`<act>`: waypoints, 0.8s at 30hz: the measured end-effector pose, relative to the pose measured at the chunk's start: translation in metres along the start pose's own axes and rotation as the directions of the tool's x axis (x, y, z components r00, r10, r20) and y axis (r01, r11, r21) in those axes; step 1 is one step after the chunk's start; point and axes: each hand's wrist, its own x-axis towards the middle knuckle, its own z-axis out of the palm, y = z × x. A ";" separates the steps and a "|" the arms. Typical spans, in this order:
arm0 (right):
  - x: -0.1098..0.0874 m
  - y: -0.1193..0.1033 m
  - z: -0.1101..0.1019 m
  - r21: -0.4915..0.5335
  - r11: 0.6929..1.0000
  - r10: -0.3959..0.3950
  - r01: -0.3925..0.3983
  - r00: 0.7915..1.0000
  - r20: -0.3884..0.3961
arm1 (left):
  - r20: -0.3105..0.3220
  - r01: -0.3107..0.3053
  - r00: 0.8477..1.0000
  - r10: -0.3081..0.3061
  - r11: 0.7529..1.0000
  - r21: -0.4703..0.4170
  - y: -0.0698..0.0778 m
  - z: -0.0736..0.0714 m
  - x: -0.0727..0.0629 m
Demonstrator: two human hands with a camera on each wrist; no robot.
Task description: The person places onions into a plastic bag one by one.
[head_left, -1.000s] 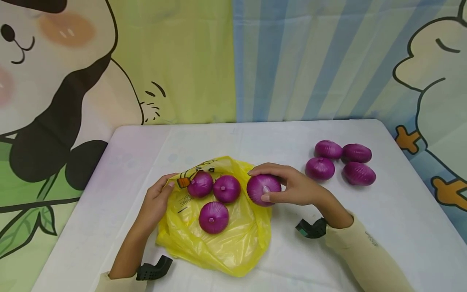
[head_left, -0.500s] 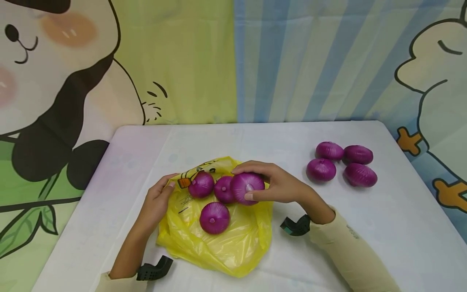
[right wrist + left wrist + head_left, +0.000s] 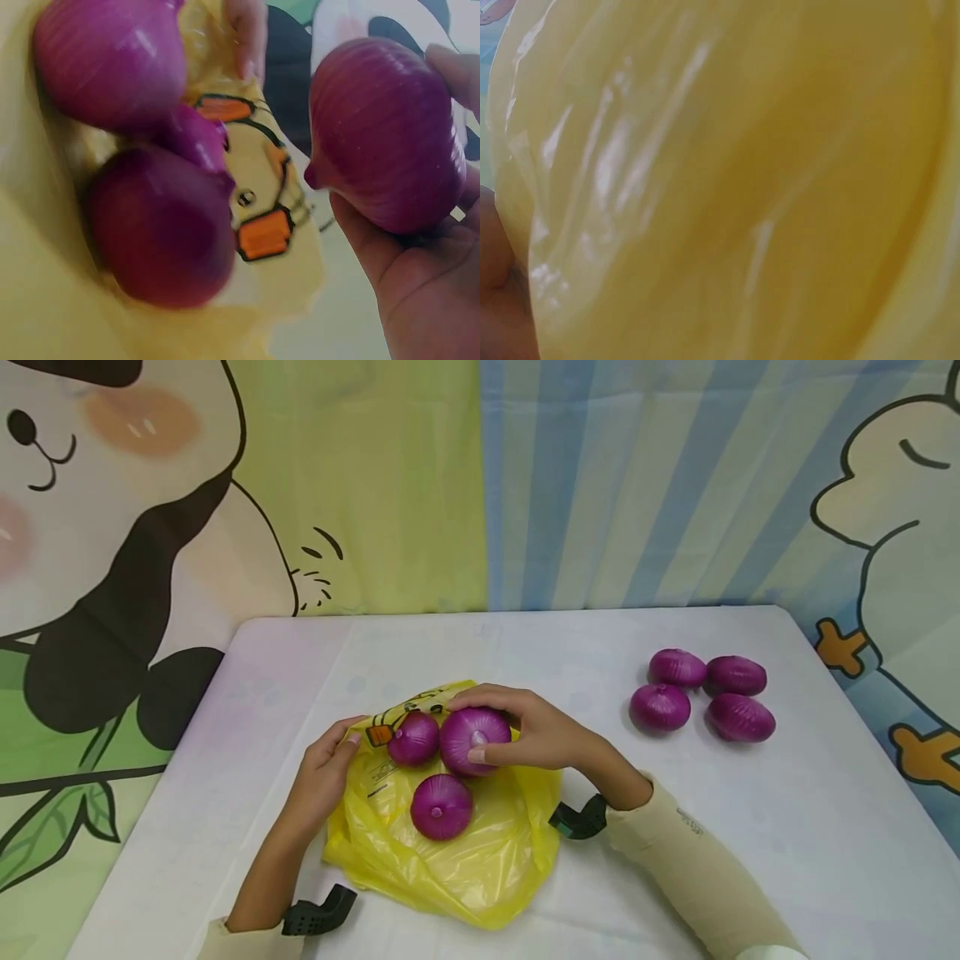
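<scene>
Yellow plastic bag lies crumpled and spread wide on the white tablecloth, its thin film creased and shiny. The left hand grips its left edge, thumb on top and the other fingers mostly hidden beyond the rim. In the left wrist view, plastic fills nearly everything, with a sliver of that hand at the lower left.

The right hand grasps one purple onion, the held onion, above the upper part of the bag. Its thumb lies across the near side and its fingers curl over the far side; the right wrist view shows a gap between this onion and those below.

Three more purple onions rest inside the bag. The left onion lies near the left hand, the lower onion sits closer to the person, and the third onion, seen from the right wrist, is covered by the held onion in the head view. A cartoon print with orange patches decorates the bag near its far edge.

Well apart, toward the far right of the table, a cluster of four onions lies close together. Behind stands a printed backdrop, partly yellow and partly blue-striped
</scene>
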 end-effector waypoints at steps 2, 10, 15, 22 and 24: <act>0.006 0.003 0.005 0.013 1.000 0.005 -0.005 1.000 0.005 | -0.003 0.000 1.000 0.000 1.000 0.003 0.000 0.000 0.000; 0.018 0.014 0.021 -0.008 0.996 0.087 -0.087 0.995 0.040 | -0.005 -0.001 1.000 0.001 1.000 0.018 0.001 0.001 0.001; 0.018 0.017 0.024 -0.015 0.995 0.101 -0.101 0.994 0.043 | -0.004 0.000 1.000 0.000 1.000 0.021 0.002 0.000 0.002; 0.022 0.022 0.025 -0.028 0.994 0.108 -0.107 0.993 0.050 | -0.010 0.006 1.000 -0.006 1.000 0.022 0.001 0.000 0.002; 0.023 0.023 0.025 -0.025 0.994 0.108 -0.107 0.992 0.059 | -0.011 0.009 1.000 -0.009 1.000 0.022 0.001 0.000 0.001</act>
